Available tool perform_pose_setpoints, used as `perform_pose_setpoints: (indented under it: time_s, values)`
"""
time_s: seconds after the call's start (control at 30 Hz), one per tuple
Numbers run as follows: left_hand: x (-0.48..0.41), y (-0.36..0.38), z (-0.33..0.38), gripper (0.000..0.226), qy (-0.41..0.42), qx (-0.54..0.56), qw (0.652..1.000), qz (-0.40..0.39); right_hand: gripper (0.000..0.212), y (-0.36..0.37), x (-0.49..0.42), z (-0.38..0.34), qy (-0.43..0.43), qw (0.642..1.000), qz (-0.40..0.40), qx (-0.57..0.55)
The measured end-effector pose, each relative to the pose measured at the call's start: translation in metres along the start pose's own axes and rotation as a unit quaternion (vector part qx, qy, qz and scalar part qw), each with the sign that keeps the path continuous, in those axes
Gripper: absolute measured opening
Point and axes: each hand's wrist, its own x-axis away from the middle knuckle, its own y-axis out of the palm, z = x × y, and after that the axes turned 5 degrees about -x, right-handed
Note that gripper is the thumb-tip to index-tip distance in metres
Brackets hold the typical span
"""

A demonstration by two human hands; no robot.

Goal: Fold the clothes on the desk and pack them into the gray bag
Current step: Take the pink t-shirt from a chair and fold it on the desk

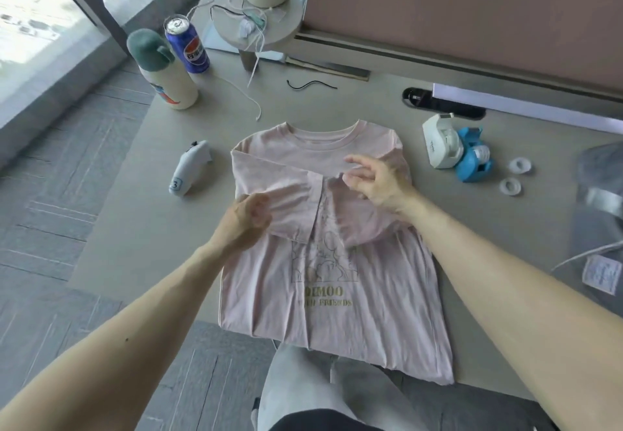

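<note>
A pale pink T-shirt (337, 296) with a gold print lies front up on the grey desk (135, 228), its hem hanging over the near edge. Both sleeves are folded in across the chest. My left hand (247, 216) grips the folded left sleeve near its lower edge, fingers curled into the cloth. My right hand (377, 181) hovers just above the folded right sleeve, fingers spread and loosely bent, holding nothing. The gray bag (596, 215) lies at the desk's right edge, partly cut off, with a white label on it.
Left of the shirt lies a white controller (188, 171). Behind it stand a cream bottle with a green cap (161, 66) and a blue soda can (187, 46). Right of the collar sit a white tape dispenser (440, 140), a blue one (472, 157) and two tape rings (515, 174). Cables trail at the back.
</note>
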Motion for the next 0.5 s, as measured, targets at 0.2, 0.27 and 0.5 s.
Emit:
perform_pose_setpoints:
  time_s: [0.2,0.27,0.5]
  values:
    - [-0.008,-0.009,-0.023,0.046,0.022,-0.094,0.995,0.023,0.050,-0.015,0.021,0.058,0.051,0.982,0.068,0.171]
    - [-0.011,-0.007,-0.026,0.054,0.038,-0.141,0.989,0.009,0.057,-0.022,0.033,0.080,0.066,0.963,0.043,0.258]
    - [-0.038,-0.011,-0.017,0.042,0.075,-0.246,0.963,0.084,0.058,-0.024,0.033,0.096,0.051,0.942,0.105,0.316]
